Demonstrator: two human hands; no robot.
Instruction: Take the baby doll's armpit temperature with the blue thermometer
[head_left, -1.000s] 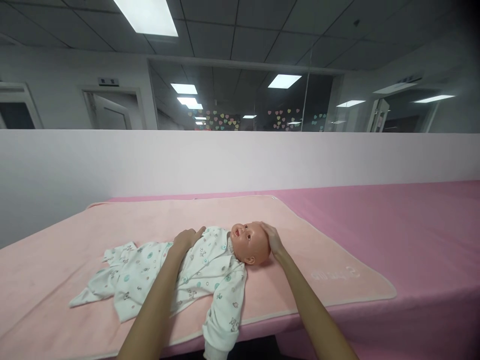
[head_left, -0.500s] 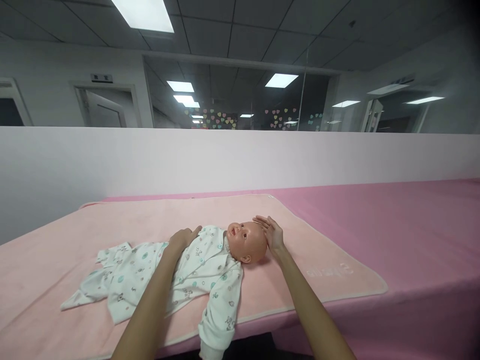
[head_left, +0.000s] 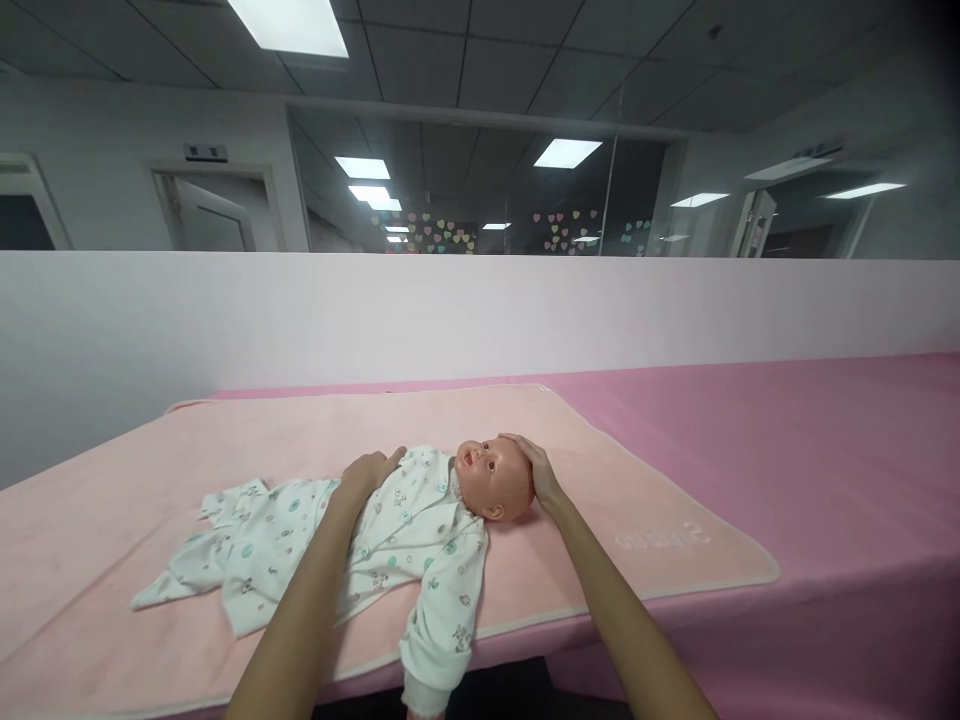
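A baby doll (head_left: 493,482) lies on its back, its bare head to the right and its face turned up. It wears a white one-piece suit (head_left: 420,535) with small green and grey prints, whose near sleeve hangs over the front edge. Flat on the doll's chest and belly rests my left hand (head_left: 369,473), thumb stretched toward the head, other fingers partly hidden on the far side. My right hand (head_left: 537,470) lies open against the crown, its fingers curving over the top of the head.
Under the doll spreads a peach-coloured mat (head_left: 660,530) with pale edging and lettering. A pink cloth (head_left: 840,460) covers the surface beneath it. Behind rises a low white partition (head_left: 480,310), with a window and doors beyond.
My right hand has moved left and settled onto the doll's head, its raised fingers now laid down. My left hand stays on the body.
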